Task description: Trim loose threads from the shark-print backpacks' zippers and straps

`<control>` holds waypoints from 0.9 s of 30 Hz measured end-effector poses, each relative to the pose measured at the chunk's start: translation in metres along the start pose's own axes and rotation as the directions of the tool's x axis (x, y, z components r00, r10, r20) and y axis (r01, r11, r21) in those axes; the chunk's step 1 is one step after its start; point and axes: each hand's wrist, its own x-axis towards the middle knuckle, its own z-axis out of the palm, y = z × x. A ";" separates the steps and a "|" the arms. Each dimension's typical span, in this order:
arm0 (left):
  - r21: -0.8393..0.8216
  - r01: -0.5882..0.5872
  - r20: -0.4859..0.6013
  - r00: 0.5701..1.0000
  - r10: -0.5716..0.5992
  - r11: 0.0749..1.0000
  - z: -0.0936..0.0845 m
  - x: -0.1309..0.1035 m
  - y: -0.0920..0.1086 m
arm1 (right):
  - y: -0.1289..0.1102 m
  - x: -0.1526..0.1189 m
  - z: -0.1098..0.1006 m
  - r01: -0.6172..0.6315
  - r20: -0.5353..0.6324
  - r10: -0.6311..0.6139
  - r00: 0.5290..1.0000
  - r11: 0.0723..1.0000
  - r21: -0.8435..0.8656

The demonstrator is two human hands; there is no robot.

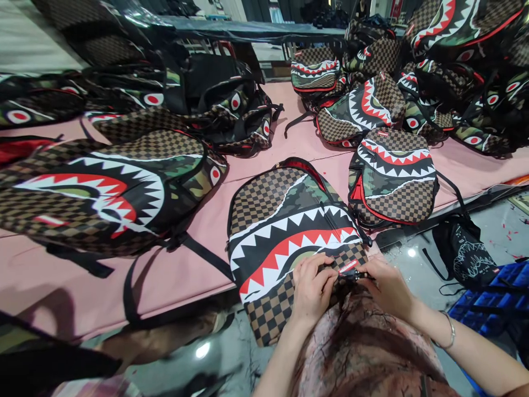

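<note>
A pink-covered counter [177, 281] runs across the view, carrying checkered shark-mouth bags. On the left lies a large backpack [144, 204], with a pile of more bags [231, 105] beyond it; another pile [471, 110] fills the far right. At the near middle, the backpack being handled [256, 204] lies print side up, partly over the counter's near edge, with a smaller bag [392, 160] just beside it on the right.

Its front looks largely finished: the shark print is whole, and the panels and dark edging appear joined. Red lining shows along its far right side. Work appears down to a detail at the near edge, but whether that detail is complete cannot be told. Nor do the piles show which bags are finished.

The left hand [312, 284] and right hand [386, 286] grip that near edge from either side, fingertips bent in close. Between them, the small red label [347, 267] looks already in place, beside a dark piece [352, 274] too small to identify.
</note>
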 end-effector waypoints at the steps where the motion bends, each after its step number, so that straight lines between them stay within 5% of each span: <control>1: 0.002 -0.007 -0.003 1.000 0.007 1.000 0.000 0.000 0.000 | -0.004 -0.004 0.003 -0.029 -0.006 0.029 1.000 0.999 -0.024; 11: 0.100 -0.136 -0.055 0.988 0.142 0.986 -0.003 0.001 0.009 | -0.036 -0.019 0.035 -0.153 -0.150 0.112 0.982 0.941 -0.302; 17: 0.116 -0.233 -0.048 0.970 0.240 0.966 -0.008 0.007 0.014 | -0.043 -0.017 0.043 -0.201 -0.151 0.162 0.975 0.934 -0.296; 22: -0.074 -0.041 -0.178 0.984 0.028 0.996 -0.026 0.008 0.010 | -0.027 -0.013 0.024 -0.201 -0.151 0.195 0.969 0.979 -0.031; 24: -0.259 0.039 -0.121 0.990 -0.072 0.965 -0.034 0.003 0.011 | -0.011 -0.011 0.011 -0.145 -0.169 0.157 0.973 0.986 0.083; 27: -0.391 0.123 0.150 0.986 -0.068 0.912 -0.041 -0.007 0.017 | 0.019 -0.005 -0.008 -0.049 -0.177 0.082 0.981 0.982 0.185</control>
